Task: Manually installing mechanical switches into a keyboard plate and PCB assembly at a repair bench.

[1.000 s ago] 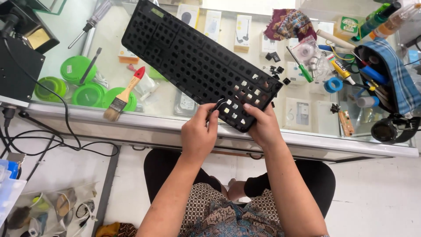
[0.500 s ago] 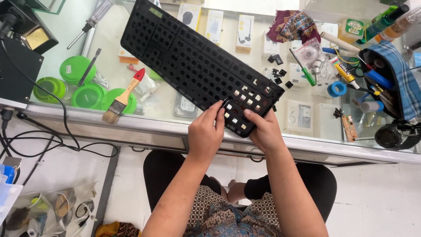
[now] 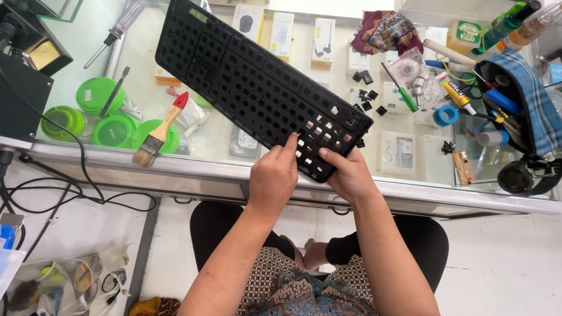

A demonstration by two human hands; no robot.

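Since the keyboard frame (image 3: 257, 88) shifted, both hands (image 3: 310, 175) farther left.

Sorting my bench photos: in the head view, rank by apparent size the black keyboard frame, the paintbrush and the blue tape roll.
1. black keyboard frame
2. paintbrush
3. blue tape roll
All lie at similar distance, so the order looks safe.

Single head-worn view, looking steeply down from above the glass counter (image 3: 410, 193), close over its near edge, floor visible below the counter
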